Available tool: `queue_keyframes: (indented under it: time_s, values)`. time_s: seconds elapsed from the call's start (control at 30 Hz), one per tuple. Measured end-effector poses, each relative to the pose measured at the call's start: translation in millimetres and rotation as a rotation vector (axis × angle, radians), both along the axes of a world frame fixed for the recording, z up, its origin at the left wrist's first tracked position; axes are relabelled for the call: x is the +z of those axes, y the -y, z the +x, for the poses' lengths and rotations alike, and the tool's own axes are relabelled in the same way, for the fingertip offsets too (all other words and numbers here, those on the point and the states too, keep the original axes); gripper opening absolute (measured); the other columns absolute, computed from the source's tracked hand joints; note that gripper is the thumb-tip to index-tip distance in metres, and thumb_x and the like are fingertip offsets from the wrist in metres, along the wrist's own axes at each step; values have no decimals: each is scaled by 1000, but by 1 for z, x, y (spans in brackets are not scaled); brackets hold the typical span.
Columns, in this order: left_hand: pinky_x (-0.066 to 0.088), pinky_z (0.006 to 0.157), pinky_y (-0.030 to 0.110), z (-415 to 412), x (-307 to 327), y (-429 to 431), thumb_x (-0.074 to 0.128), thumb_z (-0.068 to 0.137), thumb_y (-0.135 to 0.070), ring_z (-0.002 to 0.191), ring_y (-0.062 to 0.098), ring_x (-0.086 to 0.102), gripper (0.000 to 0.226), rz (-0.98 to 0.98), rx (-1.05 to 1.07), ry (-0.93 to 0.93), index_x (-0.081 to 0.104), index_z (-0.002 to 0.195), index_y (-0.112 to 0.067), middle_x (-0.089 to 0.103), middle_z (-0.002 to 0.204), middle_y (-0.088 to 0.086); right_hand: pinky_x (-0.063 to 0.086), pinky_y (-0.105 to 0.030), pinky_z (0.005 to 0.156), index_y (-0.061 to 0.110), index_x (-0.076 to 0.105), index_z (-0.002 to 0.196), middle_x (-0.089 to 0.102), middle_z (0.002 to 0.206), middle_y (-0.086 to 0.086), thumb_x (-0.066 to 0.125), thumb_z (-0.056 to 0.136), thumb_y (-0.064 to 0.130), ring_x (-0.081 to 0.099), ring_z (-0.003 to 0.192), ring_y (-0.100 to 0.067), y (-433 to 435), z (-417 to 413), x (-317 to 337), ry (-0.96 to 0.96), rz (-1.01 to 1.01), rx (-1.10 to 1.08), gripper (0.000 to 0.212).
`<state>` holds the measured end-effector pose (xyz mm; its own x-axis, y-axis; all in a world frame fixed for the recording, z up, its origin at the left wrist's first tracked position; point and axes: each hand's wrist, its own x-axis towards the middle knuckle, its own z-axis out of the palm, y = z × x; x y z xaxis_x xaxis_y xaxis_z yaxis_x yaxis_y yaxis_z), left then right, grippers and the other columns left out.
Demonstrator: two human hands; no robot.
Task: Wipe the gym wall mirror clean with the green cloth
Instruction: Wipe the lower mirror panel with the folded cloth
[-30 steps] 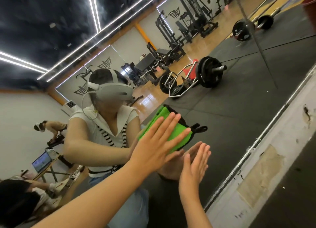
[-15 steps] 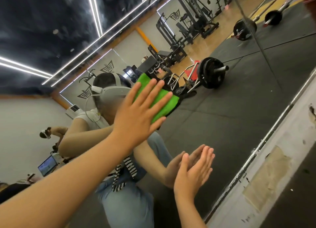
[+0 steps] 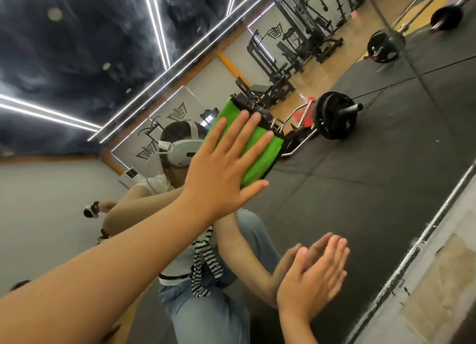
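Observation:
The wall mirror (image 3: 386, 178) fills most of the view and reflects the gym and me. My left hand (image 3: 221, 168) lies flat with fingers spread on the green cloth (image 3: 260, 155), pressing it against the glass at the upper middle. The cloth has a dark edge and sticks out beyond my fingertips. My right hand (image 3: 309, 279) rests flat on the glass lower down, fingers straight, holding nothing; its reflection meets it palm to palm.
The mirror's metal bottom frame (image 3: 422, 240) runs diagonally at the right, with a scuffed white wall strip (image 3: 443, 305) below it. Reflected in the glass are a barbell (image 3: 334, 114), weight machines, black floor mats and ceiling light strips.
My left hand has slid the green cloth upward and to the right across the glass. My right hand has stayed in about the same place on the mirror.

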<state>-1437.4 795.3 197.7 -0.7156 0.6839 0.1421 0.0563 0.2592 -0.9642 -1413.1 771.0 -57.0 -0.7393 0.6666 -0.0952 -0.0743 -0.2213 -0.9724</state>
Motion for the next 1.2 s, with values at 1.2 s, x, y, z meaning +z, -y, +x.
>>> queue_keyframes:
  time_s: [1.2]
  values:
    - [15,122,50,38,49,29,20,103,-54,152,28,18,66,-68,75,55,24,158,-18,19,165,10,13,-51,121,8,28,156,23,164,-8,31,96,49,16,152,-23,-4,1,-3,12,24,63,73]
